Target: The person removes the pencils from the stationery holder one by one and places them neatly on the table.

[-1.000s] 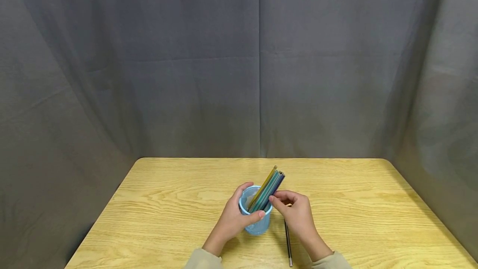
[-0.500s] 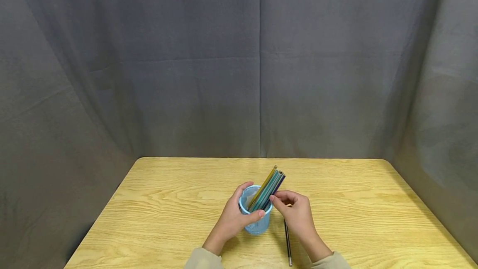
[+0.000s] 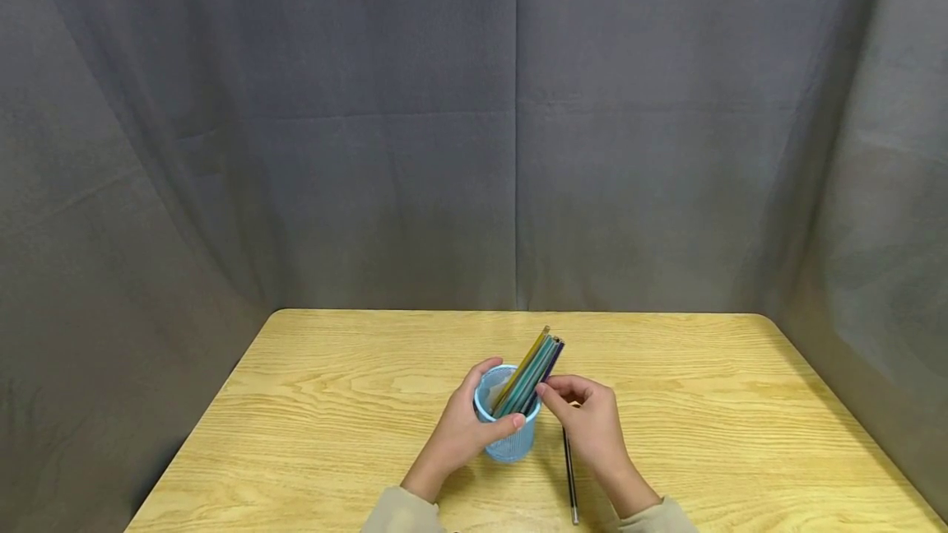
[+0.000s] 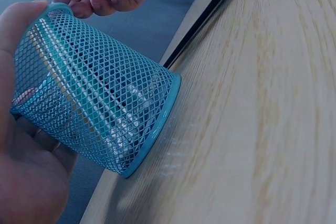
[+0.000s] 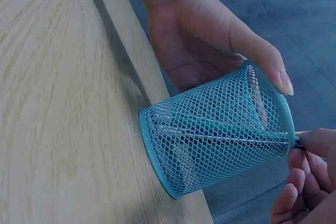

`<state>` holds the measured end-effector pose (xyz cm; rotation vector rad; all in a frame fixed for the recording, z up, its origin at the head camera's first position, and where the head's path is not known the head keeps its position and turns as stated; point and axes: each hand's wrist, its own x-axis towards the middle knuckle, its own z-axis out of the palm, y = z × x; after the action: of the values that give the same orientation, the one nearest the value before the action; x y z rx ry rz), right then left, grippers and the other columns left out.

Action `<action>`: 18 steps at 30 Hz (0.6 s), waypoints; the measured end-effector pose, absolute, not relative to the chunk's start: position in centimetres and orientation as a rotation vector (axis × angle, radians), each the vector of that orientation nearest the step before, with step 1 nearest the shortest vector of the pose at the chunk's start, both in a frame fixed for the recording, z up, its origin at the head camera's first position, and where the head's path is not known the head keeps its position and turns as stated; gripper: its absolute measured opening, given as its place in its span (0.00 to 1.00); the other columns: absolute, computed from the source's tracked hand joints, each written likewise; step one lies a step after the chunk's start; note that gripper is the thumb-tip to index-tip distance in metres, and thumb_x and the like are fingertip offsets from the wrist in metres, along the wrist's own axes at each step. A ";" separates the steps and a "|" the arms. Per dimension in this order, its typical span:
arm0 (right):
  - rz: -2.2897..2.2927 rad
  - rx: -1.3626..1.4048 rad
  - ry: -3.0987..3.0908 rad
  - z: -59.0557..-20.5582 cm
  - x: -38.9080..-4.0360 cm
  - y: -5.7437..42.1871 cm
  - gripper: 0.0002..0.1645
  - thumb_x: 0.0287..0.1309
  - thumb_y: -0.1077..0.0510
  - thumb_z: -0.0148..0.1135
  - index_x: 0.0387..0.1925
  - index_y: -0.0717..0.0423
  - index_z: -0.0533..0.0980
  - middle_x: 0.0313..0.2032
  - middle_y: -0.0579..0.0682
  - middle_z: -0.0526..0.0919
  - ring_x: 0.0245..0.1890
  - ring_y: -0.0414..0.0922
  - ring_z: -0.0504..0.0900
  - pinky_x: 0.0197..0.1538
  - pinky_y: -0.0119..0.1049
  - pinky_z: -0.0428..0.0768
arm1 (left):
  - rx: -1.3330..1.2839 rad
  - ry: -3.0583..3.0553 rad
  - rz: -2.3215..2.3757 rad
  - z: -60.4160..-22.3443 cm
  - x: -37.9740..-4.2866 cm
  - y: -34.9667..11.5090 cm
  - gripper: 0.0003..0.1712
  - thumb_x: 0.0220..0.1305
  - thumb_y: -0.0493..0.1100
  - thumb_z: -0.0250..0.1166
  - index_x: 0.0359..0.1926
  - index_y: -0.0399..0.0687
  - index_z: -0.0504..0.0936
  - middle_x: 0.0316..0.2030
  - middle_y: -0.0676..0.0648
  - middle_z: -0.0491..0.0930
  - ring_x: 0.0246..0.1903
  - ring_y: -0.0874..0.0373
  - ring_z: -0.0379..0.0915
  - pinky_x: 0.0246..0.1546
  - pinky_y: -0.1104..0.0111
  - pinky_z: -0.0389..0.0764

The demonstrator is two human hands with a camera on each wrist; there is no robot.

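A light blue mesh pencil cup (image 3: pixel 511 439) stands on the wooden table, holding several pencils (image 3: pixel 527 377) that lean to the right, yellow, teal and dark purple among them. My left hand (image 3: pixel 461 433) grips the cup from its left side, with the thumb across the near rim. At the right rim, my right hand (image 3: pixel 588 426) pinches a dark pencil (image 5: pixel 298 143) between thumb and forefinger. Its other fingers are curled, partly hidden in the head view. Through the mesh, the pencils' lower parts (image 4: pixel 84 85) show inside the cup.
A black pencil (image 3: pixel 570 475) with a silver end lies on the table (image 3: pixel 333 418), right of the cup, its far end by my right hand. Grey curtains (image 3: pixel 400 146) hang behind the table and along both sides.
The dark purple pencil's top has shifted slightly among the others. Both hands keep nearly the same place on the cup and pencils.
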<state>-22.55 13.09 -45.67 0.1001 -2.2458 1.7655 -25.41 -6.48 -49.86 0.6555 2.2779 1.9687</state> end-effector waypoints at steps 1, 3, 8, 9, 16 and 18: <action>1.765 0.097 -2.247 -45.2 -22.3 13.0 0.04 0.58 0.63 0.70 0.32 0.62 0.85 0.28 0.51 0.83 0.29 0.41 0.76 0.29 0.30 0.72 | 0.655 2.276 1.969 -49.8 -25.4 -6.5 0.46 0.56 0.48 0.74 0.72 0.64 0.60 0.57 0.48 0.74 0.53 0.51 0.73 0.54 0.48 0.73; 1.763 0.093 -2.250 -44.1 -21.7 12.8 0.04 0.58 0.64 0.69 0.33 0.64 0.85 0.28 0.52 0.83 0.29 0.41 0.77 0.30 0.30 0.72 | 0.656 2.275 1.967 -49.8 -25.4 -6.5 0.46 0.56 0.49 0.74 0.72 0.64 0.60 0.56 0.48 0.74 0.53 0.51 0.73 0.53 0.48 0.73; 1.757 0.111 -2.233 -42.7 -21.0 12.6 0.06 0.58 0.64 0.69 0.33 0.66 0.84 0.28 0.53 0.84 0.30 0.40 0.77 0.31 0.30 0.73 | 0.654 2.276 1.963 -49.5 -25.4 -6.5 0.45 0.56 0.49 0.74 0.71 0.65 0.61 0.56 0.48 0.74 0.53 0.51 0.73 0.54 0.50 0.74; 1.757 0.114 -2.227 -42.6 -20.9 12.6 0.06 0.58 0.64 0.69 0.33 0.66 0.84 0.28 0.53 0.84 0.29 0.40 0.77 0.30 0.30 0.72 | 0.655 2.277 1.964 -49.5 -25.4 -6.6 0.45 0.56 0.49 0.74 0.71 0.65 0.61 0.56 0.48 0.74 0.53 0.51 0.73 0.54 0.51 0.74; 1.777 0.098 -2.191 -42.1 -20.9 12.7 0.03 0.57 0.67 0.69 0.32 0.66 0.84 0.27 0.53 0.84 0.27 0.39 0.76 0.29 0.28 0.72 | 0.654 2.258 1.971 -49.6 -25.5 -6.6 0.46 0.56 0.47 0.73 0.72 0.64 0.59 0.57 0.47 0.73 0.53 0.50 0.73 0.52 0.50 0.74; 1.785 0.094 -2.182 -42.0 -20.8 12.8 0.03 0.57 0.67 0.69 0.33 0.66 0.84 0.27 0.53 0.84 0.28 0.39 0.76 0.29 0.28 0.72 | 0.648 2.256 1.969 -49.7 -25.5 -6.6 0.47 0.56 0.48 0.74 0.72 0.65 0.59 0.57 0.46 0.74 0.52 0.50 0.73 0.51 0.51 0.75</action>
<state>-20.83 12.82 -42.05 0.0944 -2.1818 1.7855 -25.47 -6.58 -49.71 0.6482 2.2561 1.9689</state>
